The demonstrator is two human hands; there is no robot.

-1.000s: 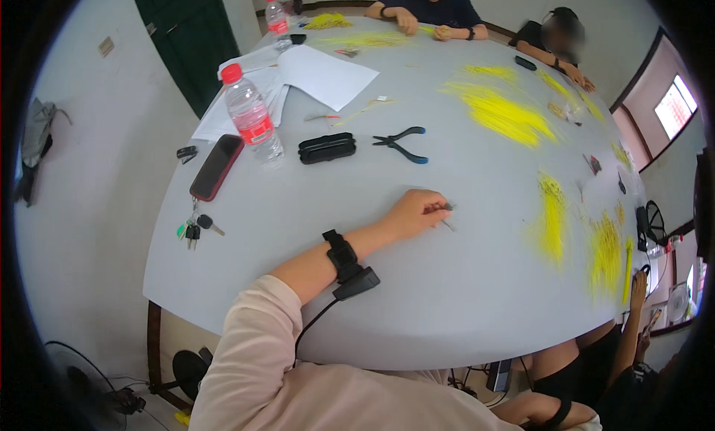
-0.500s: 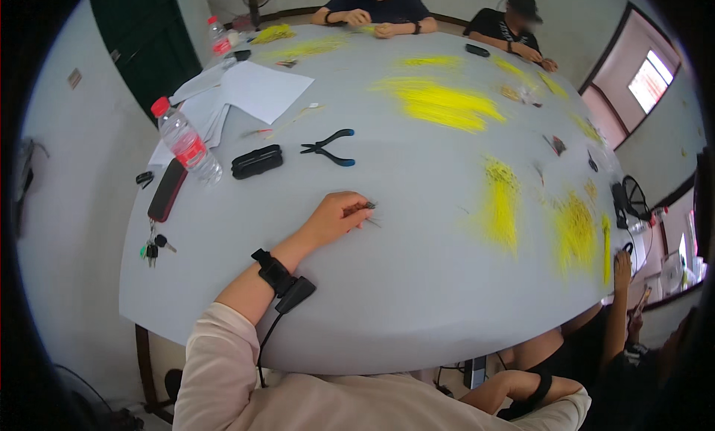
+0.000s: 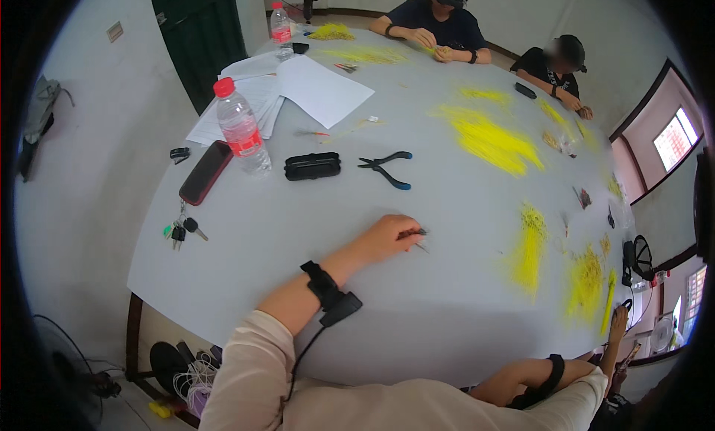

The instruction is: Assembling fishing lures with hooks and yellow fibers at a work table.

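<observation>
My left hand [image 3: 392, 236] rests on the pale grey table, its fingers closed around a few thin dark strands [image 3: 423, 246]. Their ends poke out past the fingertips; I cannot make out exactly what they are. Beyond this hand lie blue-and-black pliers [image 3: 387, 167] with handles spread apart. A black oblong case [image 3: 312, 166] sits to the left of the pliers. My right forearm [image 3: 514, 379] is bent in front of me at the lower right, and its hand is hidden behind my sleeve and body.
A red-capped water bottle [image 3: 242, 129], a phone [image 3: 206, 173], keys [image 3: 179, 230] and paper sheets [image 3: 324, 88] lie left. Yellow strands [image 3: 491, 139] spread across the far middle, with more yellow bundles [image 3: 529, 245] to the right. Other people [image 3: 454, 29] sit around the table.
The view has swung left, so the table's things stand farther right in it. My left hand keeps hold of the thin strands at about the same spot on the table.
</observation>
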